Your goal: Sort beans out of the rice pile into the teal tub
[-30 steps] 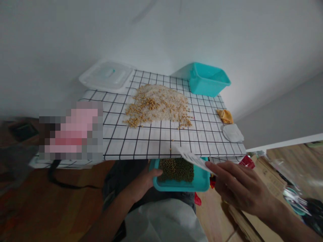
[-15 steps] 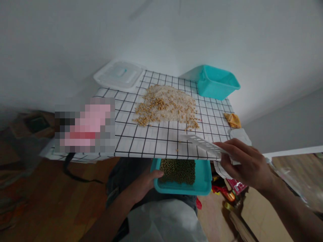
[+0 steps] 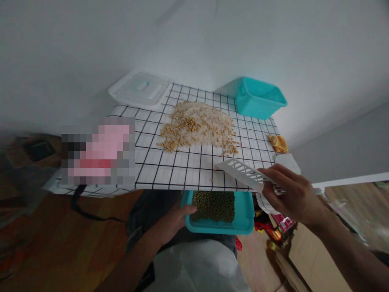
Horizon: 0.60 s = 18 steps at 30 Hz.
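Observation:
My left hand (image 3: 179,221) grips the left wall of a turquoise plastic tub (image 3: 244,215), its thumb over the rim. Green mung beans (image 3: 214,206) lie in the tub, which is held below the table's front edge. In my right hand (image 3: 293,196) is a flat white slotted plastic scraper (image 3: 240,169), angled left over the front of the table. Its tip is close to a few stray beans near the table edge. Beyond it spreads a pile of white rice grains (image 3: 206,113) mixed with yellow soybeans (image 3: 170,142).
A white tablecloth with black grid lines (image 3: 164,170) covers the table. A second turquoise tub (image 3: 257,103) stands at the back right, a clear lid (image 3: 141,87) at the back left. A yellow cloth (image 3: 278,143) lies at right. A pixelated pink thing (image 3: 103,148) is at left.
The scraper has turned in my right hand, so its slotted face shows more plainly. My left hand and the tub have barely moved. The whole view has shifted slightly.

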Available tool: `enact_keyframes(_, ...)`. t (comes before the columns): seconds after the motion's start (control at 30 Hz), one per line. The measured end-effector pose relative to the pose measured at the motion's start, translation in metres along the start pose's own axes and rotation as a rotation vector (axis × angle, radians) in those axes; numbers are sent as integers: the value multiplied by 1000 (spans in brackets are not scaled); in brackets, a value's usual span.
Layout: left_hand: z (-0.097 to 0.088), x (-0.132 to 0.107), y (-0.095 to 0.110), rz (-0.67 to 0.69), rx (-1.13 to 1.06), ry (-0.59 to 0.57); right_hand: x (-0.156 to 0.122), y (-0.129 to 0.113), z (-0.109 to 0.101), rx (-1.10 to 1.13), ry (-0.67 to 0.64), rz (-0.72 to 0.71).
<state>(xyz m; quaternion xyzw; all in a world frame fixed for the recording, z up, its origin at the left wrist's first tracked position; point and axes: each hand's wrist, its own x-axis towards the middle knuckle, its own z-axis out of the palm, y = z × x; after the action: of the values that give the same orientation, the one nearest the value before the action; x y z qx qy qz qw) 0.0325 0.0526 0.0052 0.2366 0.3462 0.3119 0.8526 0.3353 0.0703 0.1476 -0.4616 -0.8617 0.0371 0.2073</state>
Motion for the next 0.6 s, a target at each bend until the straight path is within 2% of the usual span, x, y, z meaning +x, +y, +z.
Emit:
enact_keyframes(0.2,-5,2,-7,20,-15,-15,11,0,13,-11,-27,-102)
enact_keyframes(0.4,-10,5,-12,-11,-58,-43,-15,-19,5,-77,-66,-311)
enact_keyframes(0.5,-7,5,-6,-17,-34,-35,-24,-21,-2,-130,-46,-307)
enact_keyframes(0.6,-2,3,0,-2,23,-9,-23,-10,-5,-133,-4,-209)
